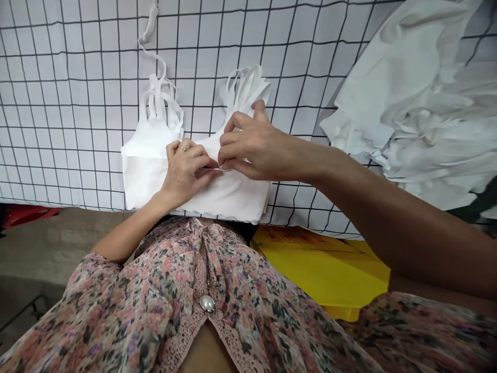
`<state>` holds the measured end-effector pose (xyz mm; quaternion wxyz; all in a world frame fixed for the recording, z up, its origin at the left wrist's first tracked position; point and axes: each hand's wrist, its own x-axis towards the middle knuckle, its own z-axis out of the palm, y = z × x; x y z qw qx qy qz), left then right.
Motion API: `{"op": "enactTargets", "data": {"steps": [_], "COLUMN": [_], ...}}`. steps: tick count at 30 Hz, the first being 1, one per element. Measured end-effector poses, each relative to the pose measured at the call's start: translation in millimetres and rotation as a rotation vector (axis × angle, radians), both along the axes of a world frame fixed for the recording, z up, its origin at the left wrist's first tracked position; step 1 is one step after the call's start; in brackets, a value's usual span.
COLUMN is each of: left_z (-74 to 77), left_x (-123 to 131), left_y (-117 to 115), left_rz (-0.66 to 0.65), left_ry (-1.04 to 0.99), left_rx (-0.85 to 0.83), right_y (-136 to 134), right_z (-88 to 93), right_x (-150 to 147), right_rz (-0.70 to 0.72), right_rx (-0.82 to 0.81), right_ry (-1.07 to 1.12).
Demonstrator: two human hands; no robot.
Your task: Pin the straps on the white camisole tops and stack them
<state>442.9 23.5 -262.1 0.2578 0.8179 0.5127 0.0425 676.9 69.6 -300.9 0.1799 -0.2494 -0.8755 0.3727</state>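
Note:
A white strappy top (145,176) lies flat before me, possibly several stacked, with a seam across its middle. Its thin straps (157,101) loop upward at the left, and more fan out at the right. My left hand (188,168), with a ring on one finger, pinches the fabric at the seam with thumb and forefinger. Close beside it, my right hand (252,145) pinches the same seam, its little finger raised. The fingertips almost meet there, and whether a thread or fold is between them is too small to tell.
The table has a white cloth (97,31) with a black grid. A heap of white fabric pieces (419,114) lies at the right. A narrow white strip (149,26) trails up from the straps. Below the table's edge is a yellow box or bag (330,274).

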Motion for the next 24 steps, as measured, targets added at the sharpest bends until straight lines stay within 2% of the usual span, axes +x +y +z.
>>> {"op": "enactTargets", "data": {"steps": [6, 14, 24], "left_z": [-0.9, 3.9, 4.1], "left_x": [0, -6, 0], "left_y": [0, 1, 3], "left_rz": [-0.007, 0.016, -0.012], "left_ry": [0.001, -0.002, 0.036], "left_rx": [-0.008, -0.024, -0.094], "right_y": [-3, -13, -17], "right_z": [-2.7, -3.1, -3.0], "right_x": [-4, -6, -19], "right_rz": [-0.027, -0.162, -0.172], "right_rx": [-0.030, -0.086, -0.116], "right_ry": [0.060, 0.079, 0.069]}}
